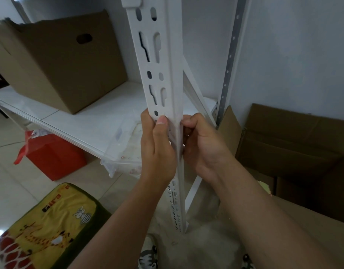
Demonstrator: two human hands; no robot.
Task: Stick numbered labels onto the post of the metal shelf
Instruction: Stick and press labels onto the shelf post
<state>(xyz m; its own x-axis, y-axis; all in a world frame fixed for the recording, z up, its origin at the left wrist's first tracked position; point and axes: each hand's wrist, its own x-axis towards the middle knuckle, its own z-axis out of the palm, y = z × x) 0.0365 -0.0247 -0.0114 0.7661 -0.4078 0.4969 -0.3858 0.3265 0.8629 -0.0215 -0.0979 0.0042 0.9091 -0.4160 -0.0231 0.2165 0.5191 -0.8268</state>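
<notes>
Your left hand (pixel 157 148) grips the white slotted metal shelf post (pixel 161 74) at the centre of the frame, thumb flat on its face. Your right hand (pixel 202 144) curls against its right edge; no label is visible.

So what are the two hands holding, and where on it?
Both hands, left and right, grip the white shelf post at mid-height, from opposite sides. No label is visible.
</notes>
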